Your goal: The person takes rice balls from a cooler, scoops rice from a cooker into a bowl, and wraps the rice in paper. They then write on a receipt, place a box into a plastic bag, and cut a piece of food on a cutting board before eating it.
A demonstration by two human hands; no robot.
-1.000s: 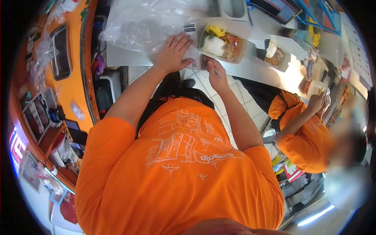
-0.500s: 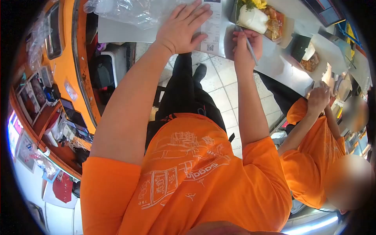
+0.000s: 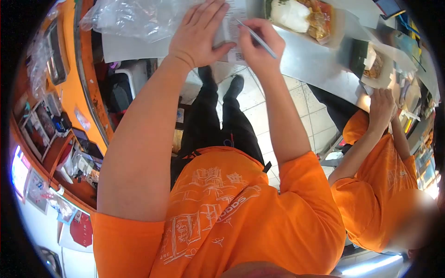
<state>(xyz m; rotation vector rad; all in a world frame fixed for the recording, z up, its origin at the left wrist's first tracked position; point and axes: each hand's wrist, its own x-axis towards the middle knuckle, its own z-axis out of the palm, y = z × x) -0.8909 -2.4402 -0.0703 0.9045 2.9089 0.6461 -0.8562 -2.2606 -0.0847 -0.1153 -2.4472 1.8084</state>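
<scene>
My left hand [image 3: 199, 34] lies flat with its fingers spread on the counter, over the left edge of a printed paper slip [image 3: 235, 28]. A slim silvery pen [image 3: 259, 41] is held in my right hand [image 3: 262, 46], its tip over the slip's right side. Just right of that hand stands an open food box [image 3: 301, 18] with a white item and some browned, sauced food in it. Crumpled clear plastic [image 3: 134, 21] lies to the left of my left hand.
At the right, a co-worker in an orange shirt [image 3: 375, 185] has both hands near a second open food box [image 3: 373, 67]. The metal counter [image 3: 320, 62] runs along the top. An orange-framed unit [image 3: 74, 92] and cluttered shelves stand at the left.
My right hand has moved left, from beside the food box to the slip, with the pen in it. My left hand stays spread on the slip's edge. The view has shifted slightly.
</scene>
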